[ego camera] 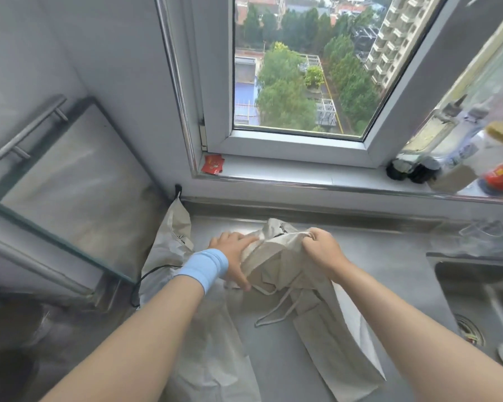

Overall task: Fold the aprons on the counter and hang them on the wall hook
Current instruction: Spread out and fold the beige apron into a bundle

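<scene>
A beige apron (276, 256) lies bunched on the steel counter (389, 256), its straps and a long panel trailing toward me. My left hand (233, 253), with a light blue wristband, grips the left side of the bundle. My right hand (321, 245) pinches its top right edge. A second, paler apron (172, 242) hangs from a black wall hook (178, 187) in the corner, and its lower part spreads over the counter under my left arm.
A glass-fronted cabinet door (70, 181) with a bar handle stands to the left. A sink (482, 300) is at the right. Bottles (453, 158) and a red packet (212, 164) sit on the window sill.
</scene>
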The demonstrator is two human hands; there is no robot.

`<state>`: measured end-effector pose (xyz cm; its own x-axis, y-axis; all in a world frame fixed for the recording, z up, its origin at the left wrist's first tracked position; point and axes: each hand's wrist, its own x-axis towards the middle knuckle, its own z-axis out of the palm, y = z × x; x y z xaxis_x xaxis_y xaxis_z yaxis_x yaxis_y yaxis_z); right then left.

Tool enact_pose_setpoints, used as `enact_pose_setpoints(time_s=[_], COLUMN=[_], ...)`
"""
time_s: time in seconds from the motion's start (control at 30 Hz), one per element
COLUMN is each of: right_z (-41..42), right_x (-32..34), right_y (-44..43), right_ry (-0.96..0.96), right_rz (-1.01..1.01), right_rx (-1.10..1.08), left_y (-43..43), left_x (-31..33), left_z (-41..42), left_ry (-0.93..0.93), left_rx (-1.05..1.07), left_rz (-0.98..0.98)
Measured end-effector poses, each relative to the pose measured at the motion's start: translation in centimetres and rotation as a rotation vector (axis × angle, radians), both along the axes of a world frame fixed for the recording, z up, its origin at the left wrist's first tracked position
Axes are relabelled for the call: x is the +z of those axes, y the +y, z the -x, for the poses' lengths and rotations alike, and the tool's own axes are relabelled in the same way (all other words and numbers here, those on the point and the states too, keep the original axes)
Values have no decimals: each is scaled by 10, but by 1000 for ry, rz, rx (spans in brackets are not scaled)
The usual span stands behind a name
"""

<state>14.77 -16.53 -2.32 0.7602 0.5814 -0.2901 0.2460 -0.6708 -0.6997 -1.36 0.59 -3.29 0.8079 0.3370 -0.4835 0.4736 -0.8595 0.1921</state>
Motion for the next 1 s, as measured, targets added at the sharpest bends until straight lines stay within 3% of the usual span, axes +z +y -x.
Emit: enact_pose_setpoints(time_s=[0.17,0.27,0.43,0.57,0.6,0.67,0.77,0.83,0.9,0.93,1.0], right_z=[-19,-27,-29,-57,-67,-85,-110,-127,-141,-150,-168], right_x=[53,82,118,138,143,153,157,154,151,148,138], right_y=[-21,-45,-78,-107,-116,-137,-162,-171,-172,-171,-166], right_ry=[169,70,51,-504,-562,-491,-281,8,305,359,316], right_rz=[-49,77,-92,355,413,491,500,310,41,-80,-204], right_rx=[-68,67,364,429,414,370,309,156,-72,-181,-265], left_y=[-32,-53,-106,-141,-148,-159,-180,-187,-190,-188,-182], left_x=[66,104,165,198,202,204,200,197,195,193,190], left_z=[-18,-33,-77,-103,-106,-112,-121,-129,-135,-140,-148], left_ry=[-215,-208,-168,-190,-205,-174,-34,-80,-307,-456,-656], left_rx=[205,211,107,-35,-54,18,248,439,612,641,577], left_rz=[162,112,-87,-523,-590,-628,-455,-87,285,359,304])
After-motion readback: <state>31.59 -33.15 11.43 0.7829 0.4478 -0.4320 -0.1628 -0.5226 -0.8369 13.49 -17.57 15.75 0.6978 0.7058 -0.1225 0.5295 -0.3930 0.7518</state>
